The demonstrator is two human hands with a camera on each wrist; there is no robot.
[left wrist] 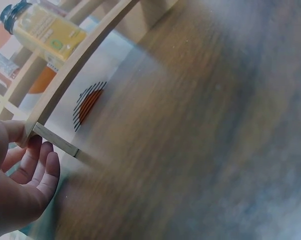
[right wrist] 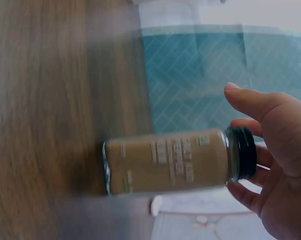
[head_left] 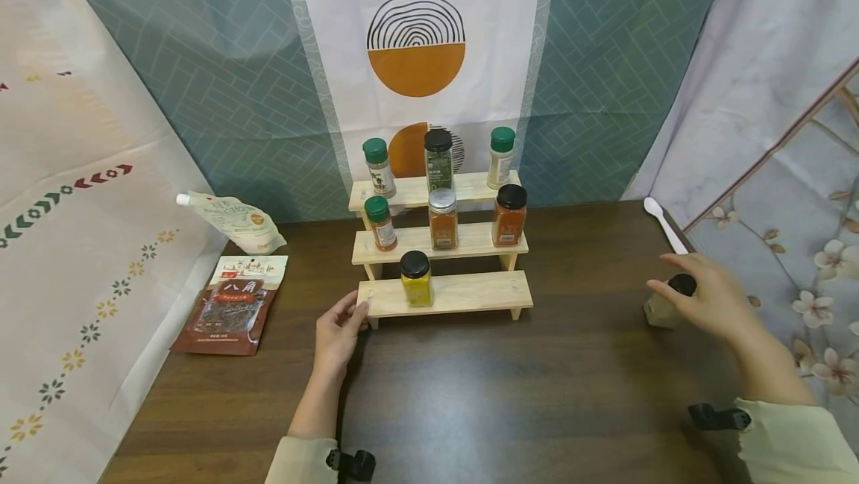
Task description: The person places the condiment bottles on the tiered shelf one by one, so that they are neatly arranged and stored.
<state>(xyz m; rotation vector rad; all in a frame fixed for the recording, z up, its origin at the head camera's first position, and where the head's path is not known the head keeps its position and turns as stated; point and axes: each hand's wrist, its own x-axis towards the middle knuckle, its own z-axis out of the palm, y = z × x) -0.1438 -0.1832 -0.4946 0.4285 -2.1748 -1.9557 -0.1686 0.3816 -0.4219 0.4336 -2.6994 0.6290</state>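
Observation:
My left hand (head_left: 338,335) pinches the left end of the lowest step of a three-tier wooden rack (head_left: 479,294); in the left wrist view its thumb lies over the board and the fingers curl beneath. A yellow spice jar (head_left: 417,286) with a black lid stands on that step. At the right of the table, my right hand (head_left: 714,294) is at a black-lidded jar of light brown powder (right wrist: 165,162). Its thumb is spread away from the jar, while the other fingers sit behind the lid, partly hidden by it.
Spice jars stand on the upper steps, among them a silver-capped jar (head_left: 443,221) and a green-capped shaker (head_left: 500,159). A brown bag (head_left: 231,309) and a white spouted pouch (head_left: 235,223) lie at the left. Behind the right hand is a white spoon (head_left: 666,227).

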